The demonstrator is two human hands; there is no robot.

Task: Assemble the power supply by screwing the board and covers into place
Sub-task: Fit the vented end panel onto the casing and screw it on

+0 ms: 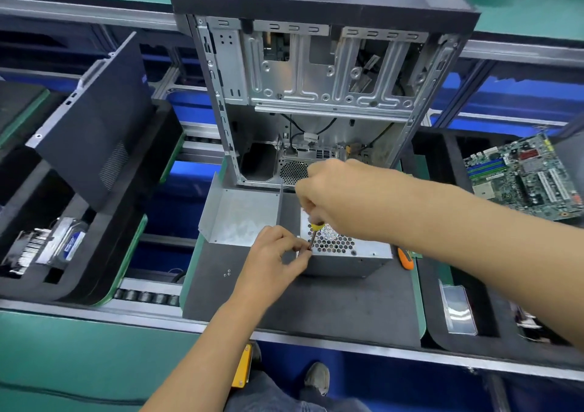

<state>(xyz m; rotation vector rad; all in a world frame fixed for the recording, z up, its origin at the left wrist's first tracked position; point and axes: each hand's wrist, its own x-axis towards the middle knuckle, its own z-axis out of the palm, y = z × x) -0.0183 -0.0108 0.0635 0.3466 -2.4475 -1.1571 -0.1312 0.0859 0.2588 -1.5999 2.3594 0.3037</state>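
Observation:
The silver power supply box (347, 258), with a honeycomb grille on top, sits on the grey mat (331, 304). My right hand (344, 200) grips a yellow-handled screwdriver (314, 233) held upright, its tip at the box's top left corner. My left hand (275, 260) pinches the screwdriver shaft near the tip, against that corner. A loose bent metal cover (240, 215) lies to the left of the box. Three small screws (227, 273) lie on the mat.
An open computer case (316, 73) stands behind the mat. A black side panel (94, 127) leans at the left above a tray with a hard drive (68, 241). A motherboard (524, 174) lies at the right. An orange tool (406, 258) rests beside the box.

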